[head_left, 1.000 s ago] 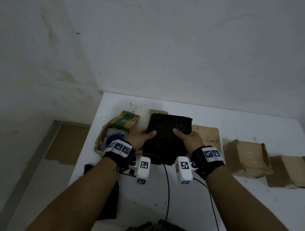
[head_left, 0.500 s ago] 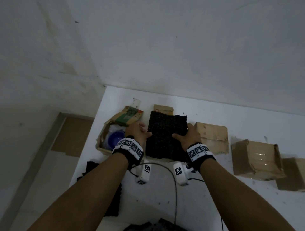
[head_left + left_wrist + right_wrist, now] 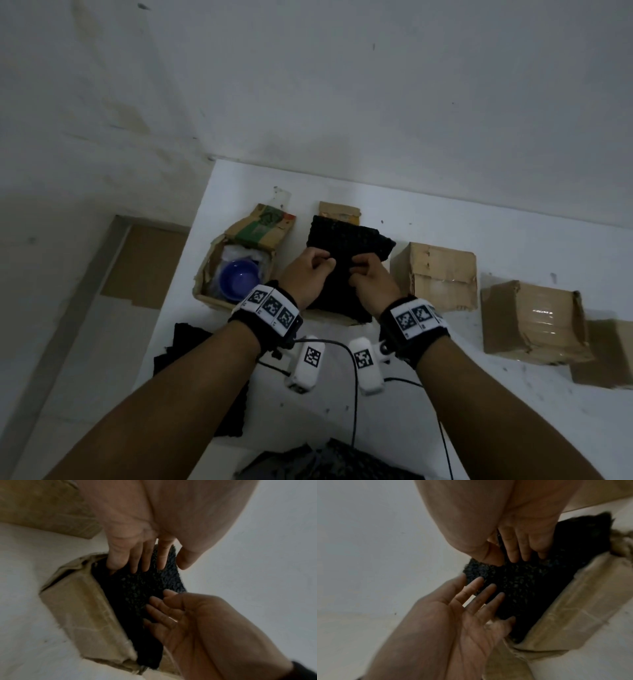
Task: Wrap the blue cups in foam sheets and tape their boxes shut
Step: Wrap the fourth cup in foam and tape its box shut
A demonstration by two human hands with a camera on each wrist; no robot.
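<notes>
A black foam sheet (image 3: 346, 245) stands in an open cardboard box (image 3: 339, 209) at mid-table, sticking up above its rim. My left hand (image 3: 320, 265) and right hand (image 3: 359, 272) meet at the sheet's middle. Each pinches a fold between thumb and fingers. In the left wrist view the left hand's fingers (image 3: 137, 561) push into the foam (image 3: 137, 595) inside the box (image 3: 80, 615). The right wrist view shows my right hand (image 3: 518, 547) on the foam (image 3: 530, 588). What the foam covers is hidden. A blue cup (image 3: 238, 279) sits in the open box (image 3: 209, 270) to the left.
Three shut cardboard boxes (image 3: 438, 274) (image 3: 531, 318) (image 3: 603, 356) line up to the right. More black foam sheets lie at the table's left front edge (image 3: 191, 349) and near me (image 3: 325, 459). Cables (image 3: 354, 394) hang from my wrists. The table's left edge (image 3: 185, 274) drops to the floor.
Both hands slid from the foam sheet's sides to its middle and now pinch it there. The sheet's top right corner has sagged.
</notes>
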